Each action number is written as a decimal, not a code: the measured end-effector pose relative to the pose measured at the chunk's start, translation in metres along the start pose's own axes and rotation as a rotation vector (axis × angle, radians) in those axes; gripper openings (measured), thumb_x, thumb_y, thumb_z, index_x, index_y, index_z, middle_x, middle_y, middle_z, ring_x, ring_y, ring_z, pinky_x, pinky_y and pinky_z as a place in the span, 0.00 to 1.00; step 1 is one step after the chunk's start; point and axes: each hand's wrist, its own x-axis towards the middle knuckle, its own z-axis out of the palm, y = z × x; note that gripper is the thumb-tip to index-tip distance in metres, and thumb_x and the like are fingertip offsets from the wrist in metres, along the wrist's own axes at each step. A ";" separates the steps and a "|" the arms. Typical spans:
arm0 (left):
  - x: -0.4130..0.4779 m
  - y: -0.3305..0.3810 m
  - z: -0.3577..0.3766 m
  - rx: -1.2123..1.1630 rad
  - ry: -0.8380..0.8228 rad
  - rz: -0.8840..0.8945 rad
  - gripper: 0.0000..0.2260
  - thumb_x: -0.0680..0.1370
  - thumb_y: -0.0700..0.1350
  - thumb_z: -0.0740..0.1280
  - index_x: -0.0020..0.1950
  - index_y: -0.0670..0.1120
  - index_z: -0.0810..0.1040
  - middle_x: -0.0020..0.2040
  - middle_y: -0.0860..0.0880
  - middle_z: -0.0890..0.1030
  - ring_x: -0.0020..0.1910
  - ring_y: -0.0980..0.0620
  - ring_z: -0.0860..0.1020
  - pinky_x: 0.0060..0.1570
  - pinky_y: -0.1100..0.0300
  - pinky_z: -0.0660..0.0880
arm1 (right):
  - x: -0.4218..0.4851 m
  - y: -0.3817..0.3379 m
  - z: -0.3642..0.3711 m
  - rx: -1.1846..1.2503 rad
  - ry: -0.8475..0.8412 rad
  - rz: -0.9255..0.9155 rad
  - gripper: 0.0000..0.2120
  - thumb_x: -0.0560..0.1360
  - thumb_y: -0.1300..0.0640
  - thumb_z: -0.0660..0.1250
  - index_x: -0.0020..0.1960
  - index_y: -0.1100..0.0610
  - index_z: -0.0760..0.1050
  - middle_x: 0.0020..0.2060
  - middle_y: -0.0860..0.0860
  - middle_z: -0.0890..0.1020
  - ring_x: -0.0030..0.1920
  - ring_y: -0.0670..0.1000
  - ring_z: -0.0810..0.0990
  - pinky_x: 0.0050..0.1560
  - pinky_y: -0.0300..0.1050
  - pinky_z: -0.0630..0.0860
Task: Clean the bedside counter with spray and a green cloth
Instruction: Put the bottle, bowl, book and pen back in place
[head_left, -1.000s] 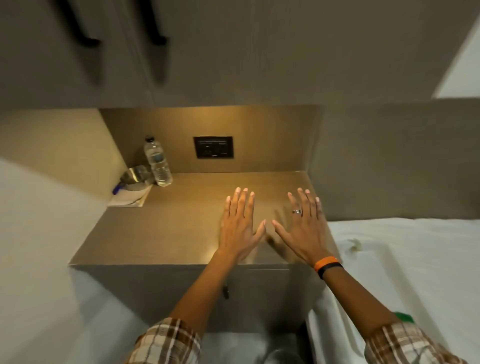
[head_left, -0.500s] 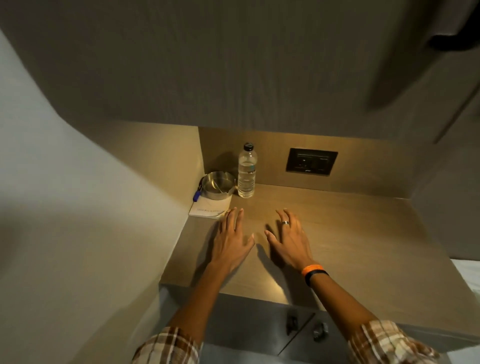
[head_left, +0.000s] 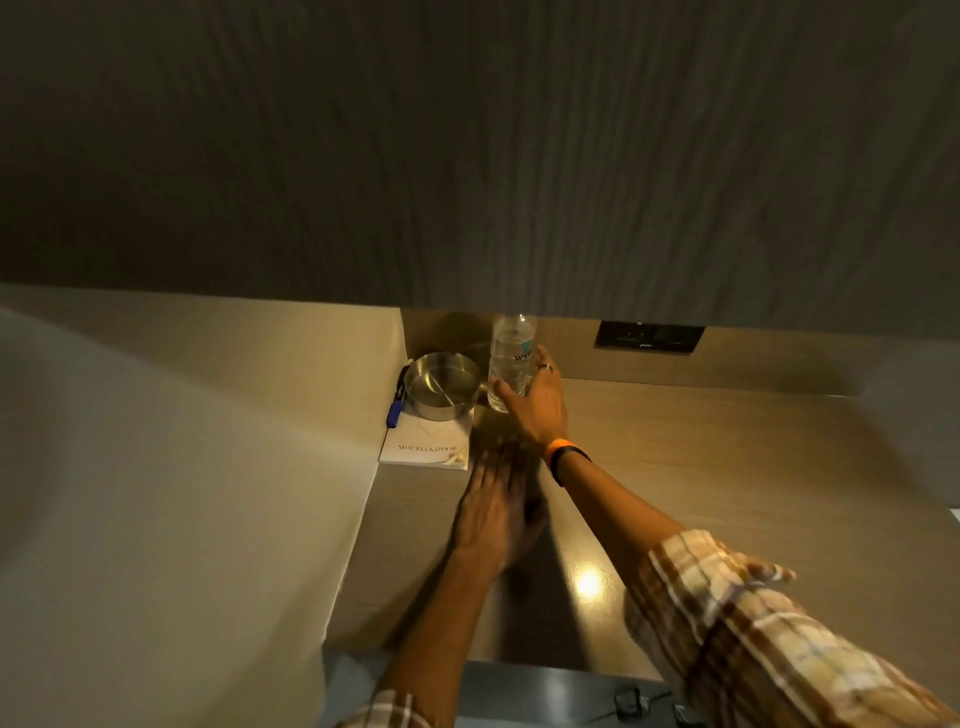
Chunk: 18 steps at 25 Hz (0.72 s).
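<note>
A bowl is set on a notepad in the counter's back left corner, with a bottle just right of it.

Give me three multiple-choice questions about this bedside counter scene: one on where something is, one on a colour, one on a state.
1. Where does the round steel bowl sit?
A. on the white notepad
B. beside the black wall socket
C. at the counter's front edge

2. What colour is the upper band on the right wrist?
A. green
B. orange
C. white

3. What is the right hand doing?
A. lying flat
B. gripping the clear plastic water bottle
C. holding the pen

A: the bowl rests on the pad.
B: orange wristband.
B: fingers wrap the bottle.
</note>
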 end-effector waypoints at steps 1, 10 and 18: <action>0.003 0.000 0.002 -0.018 -0.016 -0.004 0.41 0.75 0.69 0.46 0.81 0.47 0.44 0.82 0.42 0.50 0.81 0.45 0.47 0.79 0.49 0.42 | 0.009 -0.003 0.008 0.042 0.024 0.015 0.41 0.72 0.44 0.75 0.77 0.55 0.60 0.73 0.55 0.71 0.71 0.56 0.73 0.69 0.55 0.74; 0.014 0.028 0.008 0.129 0.013 0.047 0.40 0.77 0.70 0.42 0.81 0.45 0.51 0.81 0.41 0.57 0.80 0.42 0.53 0.79 0.43 0.47 | 0.004 0.016 -0.016 0.043 0.119 -0.038 0.28 0.76 0.47 0.72 0.68 0.57 0.65 0.57 0.56 0.84 0.55 0.60 0.84 0.54 0.56 0.82; 0.031 0.192 0.064 -0.018 -0.049 0.081 0.42 0.74 0.70 0.49 0.81 0.46 0.49 0.83 0.46 0.48 0.81 0.48 0.41 0.78 0.44 0.35 | -0.019 0.122 -0.220 -0.099 0.340 0.194 0.40 0.76 0.41 0.71 0.76 0.64 0.60 0.61 0.62 0.82 0.62 0.64 0.81 0.61 0.58 0.79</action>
